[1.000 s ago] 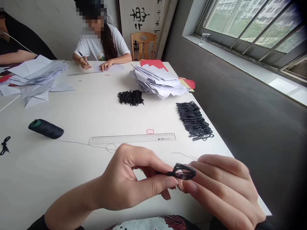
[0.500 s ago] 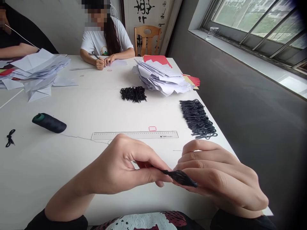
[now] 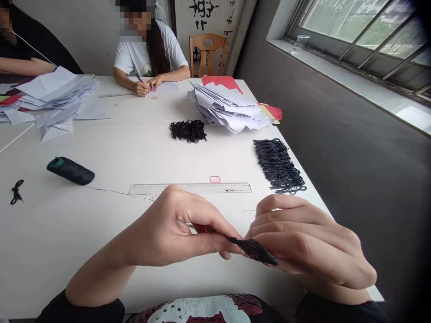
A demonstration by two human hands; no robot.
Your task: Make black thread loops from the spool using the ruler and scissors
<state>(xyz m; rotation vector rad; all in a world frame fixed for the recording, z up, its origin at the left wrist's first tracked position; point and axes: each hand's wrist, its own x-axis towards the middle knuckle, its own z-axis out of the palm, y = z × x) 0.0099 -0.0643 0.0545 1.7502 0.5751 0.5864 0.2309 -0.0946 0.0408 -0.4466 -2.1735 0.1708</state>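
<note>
A white table (image 3: 60, 237) spans most of the frame; a barred window (image 3: 357, 36) fills the upper right; a co-worker in a white T-shirt (image 3: 168, 40) sits at the top, left of centre, pen in hand.

In the lower centre, the left hand (image 3: 175, 233) has thumb and forefinger pinched shut on the narrow end of a black thread bundle (image 3: 256, 250); the right hand (image 3: 313, 246), lower right, has its fingers bent and close together, its thumb hidden; I cannot tell whether it grips the bundle or only backs it. The bundle lies between the hands, slanting down to the right from the left fingertips, its wider part in front of the right forefinger.

A stack of white paper (image 3: 229, 107) rests above centre, a looser paper pile (image 3: 57, 94) at upper left; a row of looped black thread bundles (image 3: 279, 166) lies right of centre, beyond the right hand; a shorter black cluster (image 3: 187, 131) sits near the stack's lower left; a transparent ruler (image 3: 215, 188) lies just beyond the left hand; a black thread spool (image 3: 70, 170) is on its side at left, its thread (image 3: 111, 190) trailing toward the ruler; a small knotted black cord (image 3: 16, 192) lies at far left.
</note>
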